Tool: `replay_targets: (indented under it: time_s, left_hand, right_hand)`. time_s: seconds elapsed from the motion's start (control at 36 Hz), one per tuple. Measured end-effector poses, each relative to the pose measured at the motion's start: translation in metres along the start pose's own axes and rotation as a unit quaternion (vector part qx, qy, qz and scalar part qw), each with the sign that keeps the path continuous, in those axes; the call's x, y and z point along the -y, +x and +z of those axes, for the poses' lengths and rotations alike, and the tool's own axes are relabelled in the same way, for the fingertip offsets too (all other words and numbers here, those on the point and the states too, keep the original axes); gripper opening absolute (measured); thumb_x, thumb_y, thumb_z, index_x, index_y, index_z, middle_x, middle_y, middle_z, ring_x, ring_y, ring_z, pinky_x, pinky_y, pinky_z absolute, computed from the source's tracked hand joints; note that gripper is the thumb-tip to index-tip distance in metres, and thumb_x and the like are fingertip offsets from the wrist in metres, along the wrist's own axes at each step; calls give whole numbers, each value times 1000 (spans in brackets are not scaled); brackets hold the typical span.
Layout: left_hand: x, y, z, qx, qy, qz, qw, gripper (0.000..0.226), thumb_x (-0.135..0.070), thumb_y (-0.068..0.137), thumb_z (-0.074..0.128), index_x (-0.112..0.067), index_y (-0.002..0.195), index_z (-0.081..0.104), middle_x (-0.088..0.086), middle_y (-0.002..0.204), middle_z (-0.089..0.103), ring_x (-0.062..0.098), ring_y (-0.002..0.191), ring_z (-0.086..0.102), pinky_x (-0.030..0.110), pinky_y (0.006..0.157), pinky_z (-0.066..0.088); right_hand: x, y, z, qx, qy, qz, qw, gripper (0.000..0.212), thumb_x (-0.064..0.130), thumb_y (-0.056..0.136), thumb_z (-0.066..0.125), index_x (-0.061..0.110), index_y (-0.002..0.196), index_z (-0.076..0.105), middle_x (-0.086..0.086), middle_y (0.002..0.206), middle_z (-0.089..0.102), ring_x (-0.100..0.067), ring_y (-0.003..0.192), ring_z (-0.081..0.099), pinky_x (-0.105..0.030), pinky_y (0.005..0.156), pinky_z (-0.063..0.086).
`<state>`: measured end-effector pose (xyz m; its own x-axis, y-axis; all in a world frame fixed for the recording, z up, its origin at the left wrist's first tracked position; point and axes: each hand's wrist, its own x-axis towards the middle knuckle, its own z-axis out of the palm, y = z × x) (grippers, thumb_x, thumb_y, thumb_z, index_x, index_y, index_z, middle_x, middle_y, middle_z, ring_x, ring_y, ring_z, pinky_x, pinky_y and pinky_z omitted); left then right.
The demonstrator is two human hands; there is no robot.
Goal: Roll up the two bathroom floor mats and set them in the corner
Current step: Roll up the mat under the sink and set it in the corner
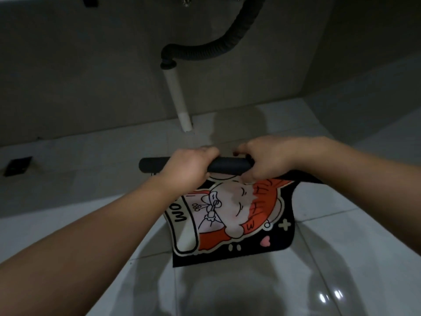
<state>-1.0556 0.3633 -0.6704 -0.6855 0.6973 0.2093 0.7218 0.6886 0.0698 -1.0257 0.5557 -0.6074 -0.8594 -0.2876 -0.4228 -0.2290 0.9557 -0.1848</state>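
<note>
A black floor mat (230, 226) with an orange and white cartoon print lies on the pale tiled floor, its far end wound into a tight black roll (226, 164). My left hand (186, 166) grips the roll from above near its left part. My right hand (265, 159) grips the right end of the roll, fingers curled over it. The unrolled near part of the mat stays flat and shows the picture. Only this one mat is in view.
A white drain pipe (178, 99) joined to a black corrugated hose (218, 45) comes down to the floor just beyond the roll. A dark floor drain (17, 165) sits at the left. Grey walls meet at the back right.
</note>
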Motion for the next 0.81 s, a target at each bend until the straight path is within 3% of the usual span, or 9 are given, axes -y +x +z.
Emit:
replay_targets:
  time_s: [0.11, 0.22, 0.36, 0.42, 0.47, 0.56, 0.64, 0.72, 0.81]
  left_hand:
    - [2, 0, 1, -49, 16, 29, 998, 27, -28, 79, 69, -14, 97, 56, 3, 86, 65, 25, 75, 63, 28, 57, 32]
    - [1, 4, -4, 2, 10, -12, 1000, 36, -46, 77, 64, -23, 100, 48, -6, 86, 60, 20, 81, 61, 29, 60, 34]
    - [10, 9, -5, 120, -149, -92, 977, 68, -44, 69, 73, -28, 128, 42, 0, 114, 64, 23, 97, 62, 37, 81, 52]
    - [11, 9, -6, 145, -179, -108, 967, 56, -38, 71, 74, -24, 120, 51, 3, 106, 66, 24, 94, 63, 39, 80, 53]
    - [11, 9, -7, 153, -178, -111, 966, 36, -32, 75, 72, -20, 105, 59, 5, 93, 67, 25, 86, 63, 39, 75, 53]
    - [6, 7, -5, 116, -88, -86, 986, 25, -35, 82, 64, -19, 101, 59, 5, 89, 66, 26, 83, 63, 35, 67, 49]
    - [3, 2, 0, 32, 36, -46, 998, 25, -34, 85, 59, -18, 103, 54, 4, 94, 66, 27, 86, 62, 31, 61, 36]
    - [-2, 1, 3, -52, 77, -13, 996, 28, -31, 77, 69, -15, 98, 58, 3, 88, 66, 27, 78, 64, 30, 57, 36]
    - [-3, 3, 4, -129, 108, 13, 986, 37, -32, 57, 83, -14, 80, 60, 3, 68, 63, 27, 57, 60, 26, 50, 37]
  right_hand:
    - [-3, 3, 5, 10, 56, -1, 998, 23, 32, 78, 66, 23, 98, 59, -2, 84, 64, -20, 76, 63, -36, 70, 52]
    - [2, 1, 16, -93, -69, -26, 993, 18, 27, 84, 58, 22, 102, 56, 0, 83, 58, -26, 80, 61, -32, 61, 41]
    - [0, -4, 32, -281, -291, -147, 903, 26, 15, 84, 38, 12, 107, 50, -8, 89, 61, -30, 70, 60, -34, 52, 33]
    - [-3, -4, 36, -308, -301, -164, 887, 30, 16, 80, 35, 11, 102, 54, -9, 82, 61, -28, 62, 58, -34, 48, 34]
    - [-5, -2, 39, -312, -301, -164, 886, 23, 16, 81, 44, 11, 101, 56, -9, 78, 61, -27, 58, 57, -33, 47, 34]
    - [-5, 2, 37, -276, -283, -139, 908, 30, 33, 85, 57, 15, 109, 54, -7, 88, 61, -27, 70, 60, -32, 53, 34]
    - [1, -1, 21, -173, -169, -72, 968, 40, 53, 82, 55, 24, 109, 53, 0, 90, 58, -24, 80, 58, -31, 62, 39]
    - [0, 1, 7, -33, -23, -6, 999, 33, 50, 73, 67, 29, 97, 57, 4, 78, 60, -19, 74, 59, -31, 64, 49]
    - [-9, 7, 4, 36, 96, 13, 995, 31, 39, 66, 76, 28, 86, 56, 2, 81, 66, -18, 75, 66, -34, 70, 55]
